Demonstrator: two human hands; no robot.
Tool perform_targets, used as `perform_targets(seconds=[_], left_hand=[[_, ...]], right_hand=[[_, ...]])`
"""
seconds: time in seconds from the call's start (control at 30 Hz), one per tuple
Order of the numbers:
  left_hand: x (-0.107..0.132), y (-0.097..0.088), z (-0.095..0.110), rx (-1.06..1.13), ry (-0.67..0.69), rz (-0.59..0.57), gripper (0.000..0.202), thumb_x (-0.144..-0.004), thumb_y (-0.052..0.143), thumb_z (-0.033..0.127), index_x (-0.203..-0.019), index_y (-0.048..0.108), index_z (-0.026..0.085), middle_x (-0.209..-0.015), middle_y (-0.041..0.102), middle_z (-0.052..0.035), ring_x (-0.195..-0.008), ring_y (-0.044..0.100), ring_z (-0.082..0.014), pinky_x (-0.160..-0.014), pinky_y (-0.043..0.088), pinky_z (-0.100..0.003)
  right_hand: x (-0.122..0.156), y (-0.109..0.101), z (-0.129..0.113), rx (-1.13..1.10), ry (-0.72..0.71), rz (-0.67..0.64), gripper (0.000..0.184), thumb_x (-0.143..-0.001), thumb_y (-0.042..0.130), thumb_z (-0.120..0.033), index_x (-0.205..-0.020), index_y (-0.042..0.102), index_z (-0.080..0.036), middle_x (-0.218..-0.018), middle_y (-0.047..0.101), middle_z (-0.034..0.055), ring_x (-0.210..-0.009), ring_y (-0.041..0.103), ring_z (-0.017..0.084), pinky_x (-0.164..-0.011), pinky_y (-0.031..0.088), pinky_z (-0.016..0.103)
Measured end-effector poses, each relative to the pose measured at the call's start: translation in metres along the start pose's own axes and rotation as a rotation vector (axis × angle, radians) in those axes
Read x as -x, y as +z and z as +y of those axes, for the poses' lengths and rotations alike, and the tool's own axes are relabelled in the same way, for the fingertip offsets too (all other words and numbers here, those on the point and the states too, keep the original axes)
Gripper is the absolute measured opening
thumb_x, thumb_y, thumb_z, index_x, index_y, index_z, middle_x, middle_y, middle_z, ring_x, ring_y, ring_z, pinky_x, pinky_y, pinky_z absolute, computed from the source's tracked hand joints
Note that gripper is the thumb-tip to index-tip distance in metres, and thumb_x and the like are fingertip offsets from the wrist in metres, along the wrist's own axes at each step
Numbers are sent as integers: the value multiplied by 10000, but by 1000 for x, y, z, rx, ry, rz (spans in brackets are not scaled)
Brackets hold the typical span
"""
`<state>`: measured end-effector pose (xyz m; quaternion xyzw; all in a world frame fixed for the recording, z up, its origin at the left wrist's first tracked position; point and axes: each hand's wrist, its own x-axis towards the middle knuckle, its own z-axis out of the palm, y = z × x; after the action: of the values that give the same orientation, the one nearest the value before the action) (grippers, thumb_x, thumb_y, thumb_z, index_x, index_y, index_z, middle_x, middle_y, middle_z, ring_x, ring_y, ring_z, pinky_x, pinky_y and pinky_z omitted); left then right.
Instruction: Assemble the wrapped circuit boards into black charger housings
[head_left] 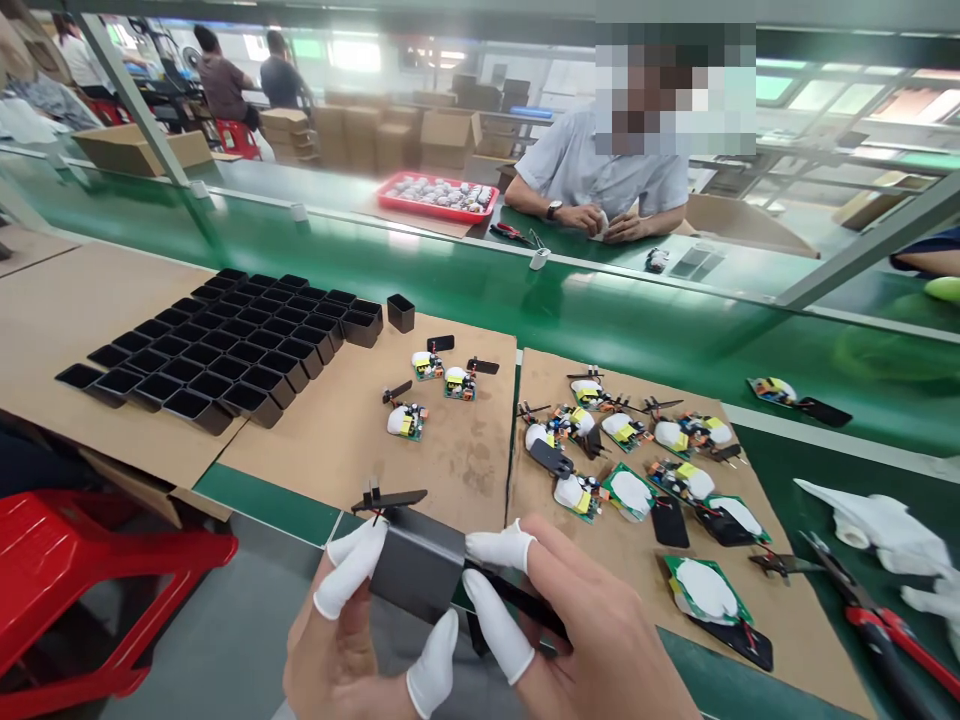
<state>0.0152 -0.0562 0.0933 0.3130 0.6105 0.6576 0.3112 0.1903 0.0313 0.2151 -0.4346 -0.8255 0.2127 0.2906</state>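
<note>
My left hand (pixel 356 620) grips a black plastic housing (pixel 418 565), fingers on its left side and thumb below. A flat black plate with pins (pixel 390 500) sticks out at the housing's upper left, with a thin red wire beside it. White finger cots cover the fingertips of both hands. My right hand (pixel 555 610) is closed at the housing's right end, its thumb and index finger pinching a long, thin black piece (pixel 525 600). That piece is partly hidden, so its kind is unclear. Both hands are above the near edge of the bench.
Rows of open black housings (pixel 225 340) stand on cardboard at left. Several circuit boards (pixel 577 495) with black plates lie at centre and right. Red-handled pliers (pixel 862 610) and white tissue (pixel 885 530) lie at right. A red stool (pixel 90 560) is at left; a co-worker (pixel 600 180) sits opposite.
</note>
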Motion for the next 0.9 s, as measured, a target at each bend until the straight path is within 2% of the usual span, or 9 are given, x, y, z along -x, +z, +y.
perform_targets(seconds=[0.07, 0.1, 0.2, 0.3, 0.37, 0.5, 0.6, 0.77, 0.9], left_hand=[[0, 1, -1, -73, 122, 1, 613, -814, 1055, 211, -1368, 810, 310, -1678, 671, -115, -1524, 679, -469, -1282, 607, -614], [-2, 1, 0, -105, 184, -1, 626, -817, 1046, 179, -1382, 815, 319, -1625, 710, -114, -1480, 716, -444, -1251, 637, -584], [-15, 0, 6, -211, 405, -15, 736, -810, 1036, 131, -1470, 789, 341, -1464, 801, -104, -1286, 820, -345, -1066, 741, -435], [-32, -2, 12, -371, 703, -21, 715, -820, 1003, 84, -1478, 792, 269, -1295, 846, -93, -1036, 861, -230, -903, 766, -311], [-40, -3, 14, -442, 825, -14, 725, -825, 978, 41, -1500, 777, 214, -1258, 840, -98, -969, 854, -189, -854, 755, -260], [-44, -7, 13, -485, 875, -29, 728, -826, 979, 32, -1503, 769, 200, -1252, 829, -97, -991, 854, -183, -839, 730, -211], [-43, -10, 11, -492, 879, -40, 646, -837, 968, 42, -1439, 799, 199, -1232, 835, -85, -978, 858, -183, -834, 723, -206], [-47, -17, 7, -475, 915, -119, 579, -878, 927, 59, -1429, 806, 189, -1274, 847, -100, -1022, 876, -212, -844, 731, -226], [-47, -19, 1, -450, 870, -160, 577, -880, 918, 52, -1420, 816, 227, -1274, 855, -89, -1009, 882, -204, -879, 736, -237]], right_hand=[[-1, 3, 0, -89, 75, -39, 275, -1063, 644, -151, -1263, 750, -308, -933, 747, 10, -692, 710, 178, -578, 600, 266], [-2, 5, 0, -145, 116, -60, 326, -1057, 641, -154, -1304, 766, -326, -924, 757, -2, -708, 709, 182, -607, 602, 268], [-6, 11, 1, -352, 257, -165, 290, -1083, 605, -216, -1179, 849, -340, -859, 748, -19, -722, 640, 184, -618, 520, 268], [-9, 17, 2, -628, 430, -268, 252, -1115, 667, -382, -1045, 882, -271, -858, 734, -4, -785, 590, 179, -695, 485, 267], [-10, 21, 4, -804, 515, -321, 305, -1093, 743, -475, -995, 884, -222, -850, 708, -2, -800, 548, 165, -750, 481, 262], [-8, 33, 11, -988, 600, -362, 433, -1004, 853, -606, -896, 858, -187, -801, 646, -15, -775, 463, 139, -708, 402, 242], [-2, 42, 18, -1060, 653, -341, 518, -896, 926, -693, -846, 842, -184, -760, 630, -11, -787, 497, 149, -705, 398, 239], [15, 56, 29, -1084, 721, -205, 502, -789, 1030, -650, -897, 834, -201, -725, 660, -20, -771, 577, 160, -705, 455, 242], [20, 59, 33, -1118, 756, -179, 551, -705, 1079, -654, -858, 814, -196, -713, 653, -25, -735, 572, 150, -664, 449, 236]])
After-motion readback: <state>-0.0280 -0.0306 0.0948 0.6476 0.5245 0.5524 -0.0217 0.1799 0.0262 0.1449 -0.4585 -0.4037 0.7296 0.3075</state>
